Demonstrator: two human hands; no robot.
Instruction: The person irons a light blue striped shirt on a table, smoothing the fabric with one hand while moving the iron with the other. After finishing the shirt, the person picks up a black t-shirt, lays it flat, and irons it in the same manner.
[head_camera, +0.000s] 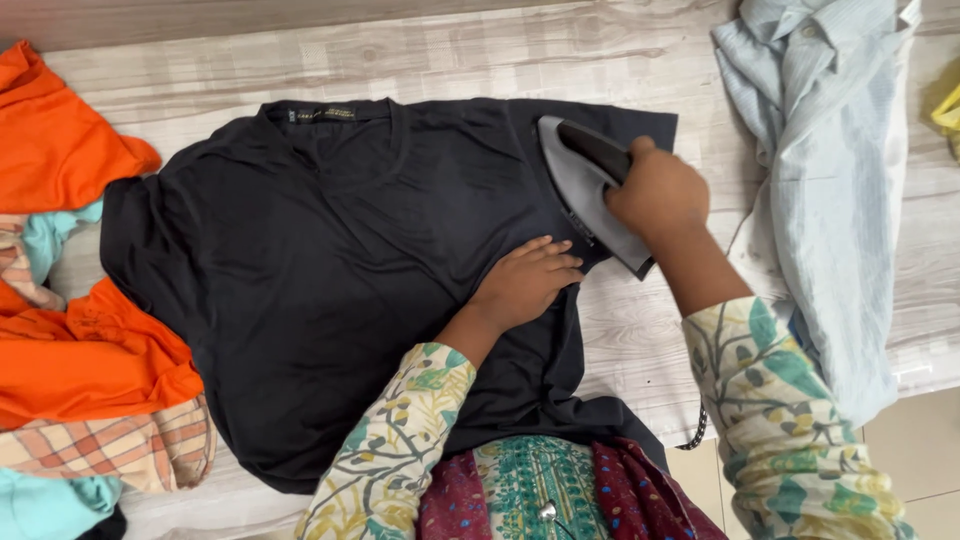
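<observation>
Ironing a black shirt (330, 290), the person is pressing the part near its right sleeve. The shirt is lying flat on the table (620, 50), collar pointing away. The iron (590, 190) is sitting on the cloth, and the right hand (658, 195) is closed tight around its handle. The left hand (525, 280) is lying open and flat on the shirt, just beside the iron. To do this well, I think the flat hand should be keeping the cloth smooth while staying clear of the hot plate. Orange clothes (70, 360) are piling up at the left side, and a pale blue shirt (830, 200) is lying at the right.
</observation>
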